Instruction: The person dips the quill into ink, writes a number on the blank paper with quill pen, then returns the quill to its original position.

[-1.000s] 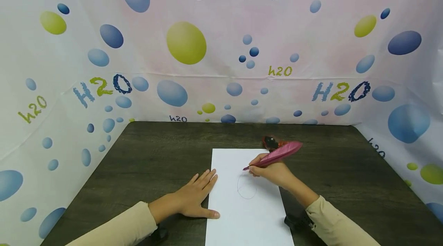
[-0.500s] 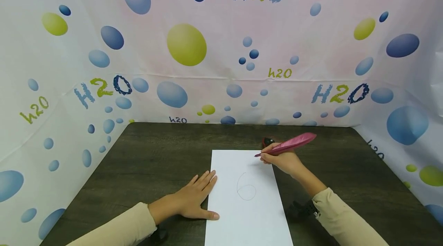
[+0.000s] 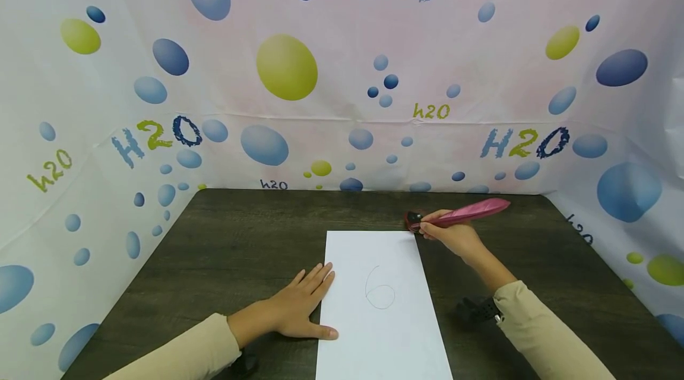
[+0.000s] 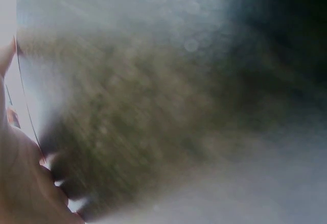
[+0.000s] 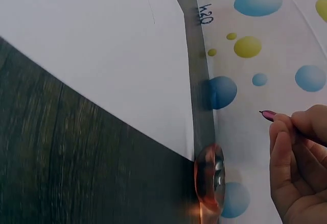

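Note:
A white sheet of paper lies on the dark table, bearing a thin pen-drawn figure like a 6. My left hand rests with spread fingers on the sheet's left edge. Past its far right corner, my right hand pinches a pink feather quill pen, its plume slanting up to the right. In the right wrist view the pen's tip pokes out from thumb and fingers, off the paper. Blur fills most of the left wrist view, with part of the left hand at its edge.
A glossy orange-red object with a dark round part stands at the sheet's far right corner, close by the right hand. A dark strapped device sits at the right wrist. Behind the table hangs a dotted backdrop.
My right hand has lifted the quill pen off the drawn figure and moved it up and right, past the sheet's far corner. The left hand has stayed in place.

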`<action>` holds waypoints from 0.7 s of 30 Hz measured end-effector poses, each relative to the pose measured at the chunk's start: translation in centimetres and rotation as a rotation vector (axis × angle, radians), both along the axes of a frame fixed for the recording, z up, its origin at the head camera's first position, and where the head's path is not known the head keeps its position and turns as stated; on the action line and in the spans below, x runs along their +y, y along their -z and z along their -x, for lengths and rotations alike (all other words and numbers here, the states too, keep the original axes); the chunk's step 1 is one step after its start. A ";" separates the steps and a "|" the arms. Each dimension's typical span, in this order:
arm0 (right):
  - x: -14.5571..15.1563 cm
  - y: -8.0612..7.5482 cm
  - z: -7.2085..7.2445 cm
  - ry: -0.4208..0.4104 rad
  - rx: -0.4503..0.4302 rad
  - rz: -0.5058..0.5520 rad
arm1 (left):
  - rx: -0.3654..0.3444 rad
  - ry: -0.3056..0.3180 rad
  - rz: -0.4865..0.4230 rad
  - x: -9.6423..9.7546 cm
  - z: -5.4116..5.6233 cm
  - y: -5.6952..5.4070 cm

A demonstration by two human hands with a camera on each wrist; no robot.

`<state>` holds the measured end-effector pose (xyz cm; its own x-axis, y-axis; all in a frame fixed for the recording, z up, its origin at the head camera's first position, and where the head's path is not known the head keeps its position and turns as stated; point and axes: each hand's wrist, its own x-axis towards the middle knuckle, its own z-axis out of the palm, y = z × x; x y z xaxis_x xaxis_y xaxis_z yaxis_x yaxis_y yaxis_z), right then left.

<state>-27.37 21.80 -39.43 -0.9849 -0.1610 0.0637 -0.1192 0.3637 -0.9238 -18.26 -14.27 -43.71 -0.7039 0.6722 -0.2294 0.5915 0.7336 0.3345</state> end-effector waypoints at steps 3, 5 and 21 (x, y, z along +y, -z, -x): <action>0.5 -0.2 0.1 0.020 0.005 0.007 | -0.002 -0.001 0.000 0.0 0.0 0.0; 1.0 -0.2 0.2 0.030 0.012 0.000 | -0.006 -0.002 -0.001 0.0 0.0 0.1; 3.7 0.6 1.3 0.156 -0.005 0.053 | 0.009 0.001 0.008 0.0 0.0 0.3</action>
<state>-28.71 25.52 -40.06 -0.9980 -0.0024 0.0631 -0.0604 0.3282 -0.9427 -18.27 -14.29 -44.03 -0.7053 0.6710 -0.2288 0.5951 0.7358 0.3232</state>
